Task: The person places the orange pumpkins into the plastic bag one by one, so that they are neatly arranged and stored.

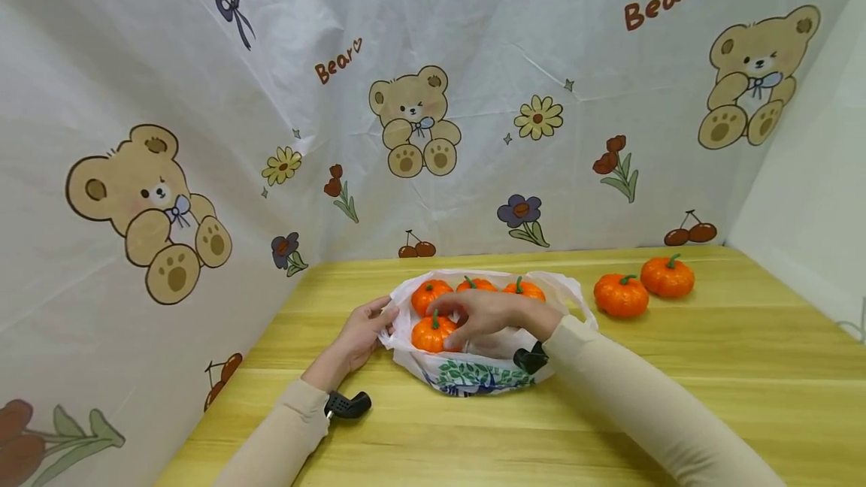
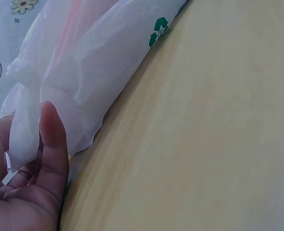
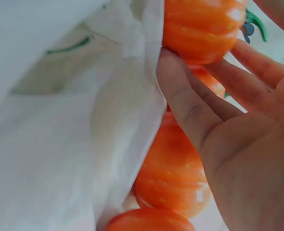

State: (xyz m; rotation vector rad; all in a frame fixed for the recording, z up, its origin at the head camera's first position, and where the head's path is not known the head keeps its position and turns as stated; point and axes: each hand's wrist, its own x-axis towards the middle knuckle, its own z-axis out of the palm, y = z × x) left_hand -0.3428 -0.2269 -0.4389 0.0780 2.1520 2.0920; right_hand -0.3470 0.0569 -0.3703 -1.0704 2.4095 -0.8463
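The left forearm comes in from the lower left in a pale sleeve, a black device (image 1: 348, 404) at its wrist, and slants up and away to the left hand (image 1: 365, 328). That hand lies low beside the plastic bag (image 1: 421, 368), thumb on one side and fingers on the other, pinching a white fold of its left edge. The bag sits on the surface (image 1: 419, 446) just right of this hand, its mouth spread upward and its near wall printed in green and blue.

Inside, the near pumpkin (image 1: 423, 335) is under the right hand (image 1: 483, 312), which reaches in from the right with fingers and thumb curved around it; how firmly it grips, one cannot tell. Beyond this hand, from left to right, are the back-left pumpkin (image 1: 429, 295), the middle pumpkin (image 1: 477, 284) and the back-right pumpkin (image 1: 526, 290), the hand partly covering them. The right forearm crosses the bag's right side. Outside the bag, beyond and right of the right hand, two loose pumpkins (image 1: 620, 297) stand side by side. A bear-print sheet (image 1: 473, 209) rises behind everything.
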